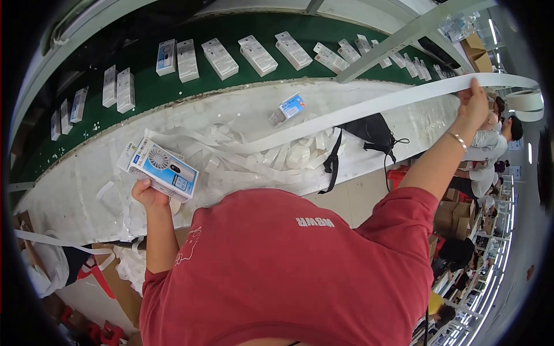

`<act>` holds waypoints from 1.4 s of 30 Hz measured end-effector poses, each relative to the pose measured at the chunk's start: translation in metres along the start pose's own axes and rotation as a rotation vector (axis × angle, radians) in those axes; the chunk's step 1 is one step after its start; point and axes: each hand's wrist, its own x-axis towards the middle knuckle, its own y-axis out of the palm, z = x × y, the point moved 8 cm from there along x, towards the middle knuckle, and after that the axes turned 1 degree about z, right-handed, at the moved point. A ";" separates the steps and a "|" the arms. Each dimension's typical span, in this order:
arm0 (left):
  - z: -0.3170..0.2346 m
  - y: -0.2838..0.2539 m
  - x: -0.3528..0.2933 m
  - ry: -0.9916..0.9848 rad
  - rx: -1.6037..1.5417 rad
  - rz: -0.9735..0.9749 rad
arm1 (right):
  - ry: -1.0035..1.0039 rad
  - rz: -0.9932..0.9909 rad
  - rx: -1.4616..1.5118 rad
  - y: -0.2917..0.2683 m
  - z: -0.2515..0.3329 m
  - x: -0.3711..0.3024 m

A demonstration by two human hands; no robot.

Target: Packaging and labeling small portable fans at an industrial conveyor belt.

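Carton (167,170) in blue and white, with a fan pictured on its front, is what I see grasped in the left hand (151,195), fingers at its lower side, held over the left part of the counter (75,202). From my remote view, the right hand (473,106) pinches a white strip (334,117) beyond the counter's right end, near a white roll (525,101). I follow the strip leftward, low across the counter, to a heap of loose white strips (259,164) beside the carton; whether it touches the carton I cannot tell. A second small box (288,108) lies near the counter's far edge, and a black bag (369,134) rests right of the heap, toward the near edge. Past the far edge I see a green belt (144,60) bearing spaced-out packages (219,57).
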 end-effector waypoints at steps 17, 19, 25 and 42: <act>-0.032 0.053 -0.004 0.165 0.158 0.100 | 0.366 -0.035 -0.006 0.030 -0.182 -0.230; -0.031 0.064 0.001 0.105 0.152 0.224 | 0.307 -0.062 -0.004 0.023 -0.170 -0.237; -0.040 0.081 -0.007 0.017 0.177 0.423 | 0.191 -0.017 -0.206 0.002 -0.185 -0.212; -0.060 0.082 -0.004 0.117 0.219 0.364 | 0.134 -0.127 0.219 -0.040 0.042 0.129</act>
